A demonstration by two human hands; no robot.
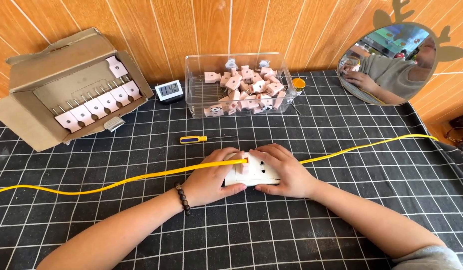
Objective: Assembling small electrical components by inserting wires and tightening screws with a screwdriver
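A white socket block [259, 175] lies on the black grid cloth [271, 230] at the centre. My left hand [211, 177] grips its left end, thumb under the front edge, fingers over a small pink plug [243, 162] set in the block. My right hand [286, 170] covers the block's right half and presses down on it. A yellow cable [116, 182] runs across the table from the left edge, passes over my left hand at the plug, and continues to the right.
A clear plastic box [196, 95] of pink plugs stands at the back centre. A cardboard box [36, 90] with a row of pink plugs lies tilted at the back left. A small digital clock [169, 90], a yellow-handled screwdriver [194, 139] and a round mirror [389, 62] are also there.
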